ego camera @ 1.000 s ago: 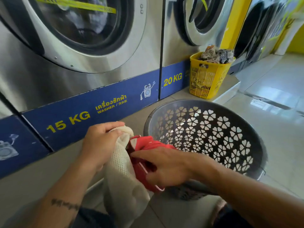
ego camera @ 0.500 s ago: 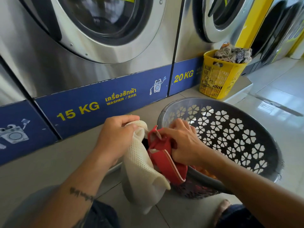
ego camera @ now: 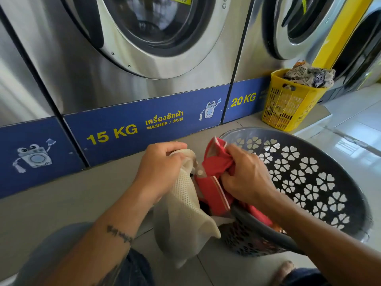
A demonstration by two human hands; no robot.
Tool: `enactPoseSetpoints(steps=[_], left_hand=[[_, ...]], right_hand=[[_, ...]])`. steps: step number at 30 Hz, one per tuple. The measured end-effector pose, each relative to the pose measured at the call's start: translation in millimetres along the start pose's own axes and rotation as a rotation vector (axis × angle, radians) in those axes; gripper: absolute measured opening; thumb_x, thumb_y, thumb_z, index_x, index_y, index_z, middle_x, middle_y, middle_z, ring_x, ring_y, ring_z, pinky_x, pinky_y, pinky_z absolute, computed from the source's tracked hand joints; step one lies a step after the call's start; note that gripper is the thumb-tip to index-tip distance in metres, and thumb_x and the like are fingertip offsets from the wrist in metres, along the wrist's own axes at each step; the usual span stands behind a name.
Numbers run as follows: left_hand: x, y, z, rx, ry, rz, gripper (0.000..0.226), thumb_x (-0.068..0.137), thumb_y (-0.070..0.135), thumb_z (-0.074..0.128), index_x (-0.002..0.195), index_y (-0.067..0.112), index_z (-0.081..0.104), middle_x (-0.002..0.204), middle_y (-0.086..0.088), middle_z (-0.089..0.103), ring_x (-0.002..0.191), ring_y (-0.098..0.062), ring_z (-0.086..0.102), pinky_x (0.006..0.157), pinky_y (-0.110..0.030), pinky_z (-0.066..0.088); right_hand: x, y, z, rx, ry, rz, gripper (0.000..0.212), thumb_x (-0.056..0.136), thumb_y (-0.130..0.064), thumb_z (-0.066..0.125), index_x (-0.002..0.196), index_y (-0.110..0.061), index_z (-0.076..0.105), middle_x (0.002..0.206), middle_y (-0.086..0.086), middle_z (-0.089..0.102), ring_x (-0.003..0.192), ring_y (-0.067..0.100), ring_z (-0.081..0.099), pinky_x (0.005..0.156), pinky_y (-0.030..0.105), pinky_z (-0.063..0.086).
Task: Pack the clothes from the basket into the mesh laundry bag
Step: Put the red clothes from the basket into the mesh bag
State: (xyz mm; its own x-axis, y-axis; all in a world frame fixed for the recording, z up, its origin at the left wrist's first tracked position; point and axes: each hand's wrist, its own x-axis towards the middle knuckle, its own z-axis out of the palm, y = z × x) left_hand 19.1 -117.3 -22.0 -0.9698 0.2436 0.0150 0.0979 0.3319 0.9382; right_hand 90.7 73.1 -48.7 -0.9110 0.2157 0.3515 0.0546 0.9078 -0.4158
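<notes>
A cream mesh laundry bag (ego camera: 185,211) hangs in front of me, its mouth held up by my left hand (ego camera: 160,168), which grips the rim. My right hand (ego camera: 245,174) is closed on a red garment with pale trim (ego camera: 212,182), bunched at the bag's mouth and partly inside it. Its collar end sticks up above my fingers. To the right, tilted toward me, is the dark grey basket with flower-shaped holes (ego camera: 313,178). A bit of red and orange cloth shows at the basket's near bottom, under my right forearm.
Steel washing machines (ego camera: 144,58) with a blue 15 KG and 20 KG strip stand close ahead on a grey step. A yellow basket (ego camera: 288,108) full of patterned clothes sits on the step at the right. Glossy tiled floor lies to the right. My knees are at the bottom edge.
My right hand has lifted the red garment from low beside the bag up to its mouth and regripped it higher. The left hand has kept its hold on the bag rim.
</notes>
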Motion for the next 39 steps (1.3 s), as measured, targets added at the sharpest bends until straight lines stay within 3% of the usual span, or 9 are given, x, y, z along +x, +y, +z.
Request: enactPoseSetpoints(steps=[4, 9, 12, 16, 21, 25, 30, 35, 39], left_hand=[[4.1, 4.4, -2.0, -0.132, 0.039, -0.033, 0.022, 0.084, 0.017, 0.068, 0.103, 0.026, 0.077, 0.104, 0.015, 0.073, 0.104, -0.005, 0.064, 0.1, -0.034, 0.049], [8.0, 2.2, -12.2, -0.122, 0.046, -0.038, 0.031, 0.086, 0.013, 0.06, 0.104, 0.032, 0.076, 0.108, 0.016, 0.071, 0.105, -0.007, 0.063, 0.093, -0.033, 0.051], [7.6, 1.3, -14.2, -0.108, 0.051, -0.026, 0.031, 0.087, 0.011, 0.06, 0.106, 0.029, 0.076, 0.106, 0.017, 0.071, 0.103, -0.003, 0.063, 0.094, -0.03, 0.05], [8.2, 1.6, -16.2, -0.113, 0.058, -0.04, 0.03, 0.089, 0.012, 0.059, 0.108, 0.028, 0.076, 0.107, 0.017, 0.07, 0.103, -0.005, 0.062, 0.091, -0.03, 0.05], [7.3, -2.4, -15.9, -0.101, 0.046, -0.022, 0.03, 0.089, 0.012, 0.059, 0.109, 0.028, 0.075, 0.107, 0.018, 0.069, 0.101, -0.002, 0.061, 0.084, -0.024, 0.049], [8.1, -5.5, -14.1, -0.089, 0.035, -0.014, 0.031, 0.089, 0.013, 0.058, 0.109, 0.03, 0.075, 0.11, 0.014, 0.069, 0.104, -0.007, 0.062, 0.082, -0.024, 0.049], [5.7, -5.4, -8.6, -0.059, 0.027, -0.006, 0.032, 0.089, 0.012, 0.058, 0.111, 0.029, 0.074, 0.112, 0.011, 0.07, 0.106, -0.008, 0.062, 0.087, -0.026, 0.05], [3.2, -4.0, -2.8, -0.079, 0.0, 0.021, 0.029, 0.088, 0.01, 0.061, 0.106, 0.028, 0.075, 0.107, 0.014, 0.072, 0.103, -0.002, 0.064, 0.099, -0.029, 0.049], [4.8, -4.5, -3.4, -0.154, -0.001, 0.005, 0.028, 0.084, 0.012, 0.062, 0.098, 0.031, 0.077, 0.104, 0.015, 0.074, 0.102, -0.005, 0.067, 0.098, -0.037, 0.052]], right_hand=[[-8.5, -28.7, 11.6, -0.027, 0.067, -0.097, 0.027, 0.081, -0.033, 0.058, 0.104, -0.027, 0.044, 0.091, 0.0, 0.062, 0.077, 0.03, 0.062, 0.064, 0.039, 0.046], [-11.7, -30.7, 16.0, -0.181, -0.685, -0.396, 0.031, 0.079, -0.046, 0.054, 0.108, -0.035, 0.06, 0.111, -0.011, 0.062, 0.107, 0.018, 0.055, 0.102, 0.048, 0.041], [-1.0, -27.4, -4.4, 0.088, -0.723, -0.212, 0.051, 0.069, -0.035, 0.057, 0.119, -0.041, 0.064, 0.106, -0.014, 0.071, 0.101, 0.011, 0.065, 0.092, 0.039, 0.053], [9.7, -3.1, -17.8, 0.25, -0.447, -0.053, 0.069, 0.068, -0.016, 0.058, 0.135, -0.028, 0.058, 0.131, -0.003, 0.063, 0.119, 0.012, 0.058, 0.102, 0.033, 0.047], [2.5, 39.0, -21.9, 0.558, -0.953, 0.349, 0.096, 0.063, -0.013, 0.076, 0.146, -0.04, 0.036, 0.136, 0.002, 0.06, 0.104, 0.017, 0.071, 0.083, 0.026, 0.057], [-3.7, 49.7, -6.3, 0.581, -0.82, 0.393, 0.071, 0.059, -0.013, 0.084, 0.122, -0.031, 0.058, 0.113, 0.008, 0.074, 0.097, 0.031, 0.075, 0.084, 0.046, 0.061], [-0.7, 25.2, -20.2, 0.104, -0.615, 0.071, 0.028, 0.069, -0.019, 0.075, 0.089, -0.025, 0.056, 0.082, -0.003, 0.065, 0.076, 0.018, 0.063, 0.065, 0.027, 0.049], [-5.4, -22.0, -22.1, -0.005, -0.231, -0.129, 0.044, 0.071, -0.034, 0.065, 0.11, -0.027, 0.047, 0.085, -0.004, 0.068, 0.077, 0.026, 0.066, 0.071, 0.042, 0.053], [-26.2, -33.2, 5.5, -0.02, -0.381, -0.318, 0.044, 0.073, -0.026, 0.063, 0.114, -0.018, 0.049, 0.101, -0.002, 0.066, 0.092, 0.022, 0.062, 0.086, 0.04, 0.05]])
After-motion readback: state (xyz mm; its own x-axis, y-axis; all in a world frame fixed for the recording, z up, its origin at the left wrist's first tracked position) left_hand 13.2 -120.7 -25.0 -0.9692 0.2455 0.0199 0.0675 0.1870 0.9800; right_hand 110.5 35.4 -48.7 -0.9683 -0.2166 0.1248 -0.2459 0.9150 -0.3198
